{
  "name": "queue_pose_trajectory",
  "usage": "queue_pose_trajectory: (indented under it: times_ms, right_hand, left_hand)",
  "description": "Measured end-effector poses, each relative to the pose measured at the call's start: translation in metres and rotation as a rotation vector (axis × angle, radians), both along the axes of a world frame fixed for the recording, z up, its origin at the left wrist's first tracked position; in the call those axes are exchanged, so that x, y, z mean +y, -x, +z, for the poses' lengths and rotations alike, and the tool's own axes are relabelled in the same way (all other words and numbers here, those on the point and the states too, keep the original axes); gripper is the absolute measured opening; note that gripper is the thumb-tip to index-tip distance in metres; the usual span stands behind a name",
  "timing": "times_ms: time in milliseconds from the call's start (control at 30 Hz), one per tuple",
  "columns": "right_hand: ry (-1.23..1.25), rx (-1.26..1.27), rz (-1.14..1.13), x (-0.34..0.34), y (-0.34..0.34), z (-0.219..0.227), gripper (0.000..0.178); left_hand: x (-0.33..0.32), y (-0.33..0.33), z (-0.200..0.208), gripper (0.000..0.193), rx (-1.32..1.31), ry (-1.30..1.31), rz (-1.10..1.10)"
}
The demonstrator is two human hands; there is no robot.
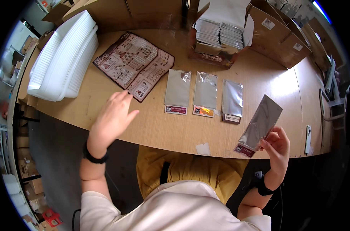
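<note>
My right hand [277, 145] pinches a silver foil-like card sleeve [262, 117] with a dark red label strip by its lower edge. The sleeve is held tilted at the table's front right. My left hand [114, 115] is empty, its fingers stretched toward the lower corner of a brown printed leaflet [132, 63] with fold creases; whether they touch it I cannot tell. Between the hands lie three similar silver sleeves in a row: one with a maroon strip [178, 89], one with an orange shiny strip [205, 90], and one with a dark strip [232, 99].
An opened box [217, 50] at the back holds two rows of silver packets. Brown cartons [277, 38] stand beside it. Stacked white plastic baskets [63, 61] are at the left. A phone [308, 139] lies near the right edge, a paper scrap [203, 149] at the front edge.
</note>
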State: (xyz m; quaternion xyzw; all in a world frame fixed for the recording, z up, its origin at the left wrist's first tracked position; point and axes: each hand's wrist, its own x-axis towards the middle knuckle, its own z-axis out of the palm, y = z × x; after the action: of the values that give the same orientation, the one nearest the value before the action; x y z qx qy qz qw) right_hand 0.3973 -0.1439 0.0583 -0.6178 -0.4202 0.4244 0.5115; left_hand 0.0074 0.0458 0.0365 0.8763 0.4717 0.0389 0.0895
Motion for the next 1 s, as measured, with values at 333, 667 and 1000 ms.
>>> queue_pose_trajectory:
  times_ms: [333,667,1000]
  right_hand:
    - [0.08,-0.123,0.092,0.055,0.024,0.031,0.027]
    - [0.115,-0.213,0.17,0.081,0.043,0.027,0.027]
    - [0.172,-0.271,0.229,0.089,0.053,0.022,0.027]
  left_hand:
    - [0.084,0.027,-0.014,0.059,0.231,0.042,0.216]
    - [0.08,0.023,-0.037,0.07,0.378,0.115,0.083]
    - [0.084,0.076,-0.028,0.055,0.341,0.099,0.231]
